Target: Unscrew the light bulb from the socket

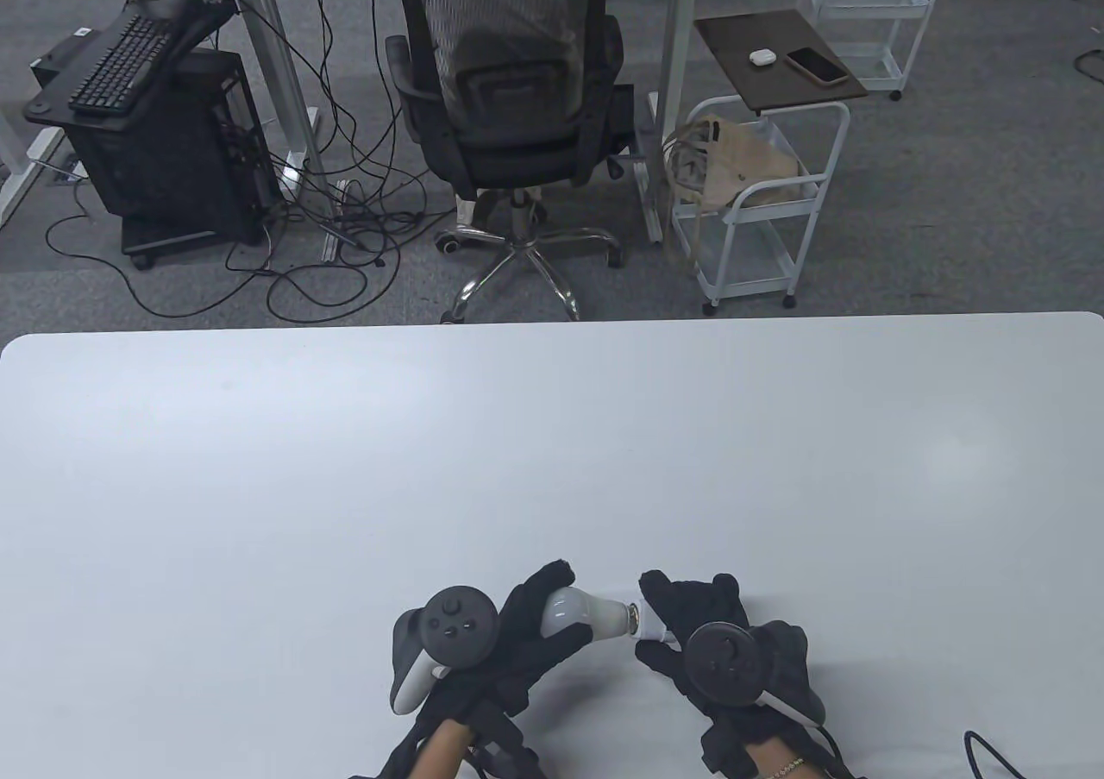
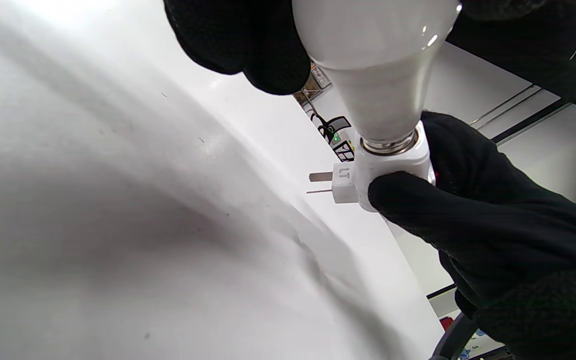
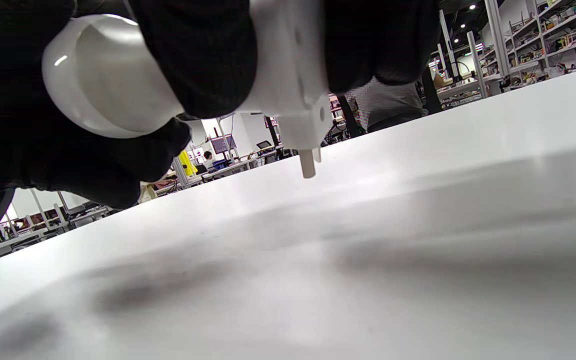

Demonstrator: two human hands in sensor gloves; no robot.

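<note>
A white light bulb (image 1: pixel 580 613) lies sideways above the table's near edge, its metal base seated in a white plug-in socket (image 1: pixel 653 628). My left hand (image 1: pixel 526 632) grips the bulb's round end. My right hand (image 1: pixel 681 632) grips the socket. In the left wrist view the bulb (image 2: pixel 375 55) meets the socket (image 2: pixel 393 170) at a silver thread ring, and the plug prongs stick out to the left. In the right wrist view the bulb (image 3: pixel 103 80) and socket (image 3: pixel 293 75) are held above the table, prongs pointing down.
The white table (image 1: pixel 552 460) spreads out beyond the hands. A black cable (image 1: pixel 992 753) lies at the near right corner. Beyond the table stand an office chair (image 1: pixel 509 106) and a white cart (image 1: pixel 759 201).
</note>
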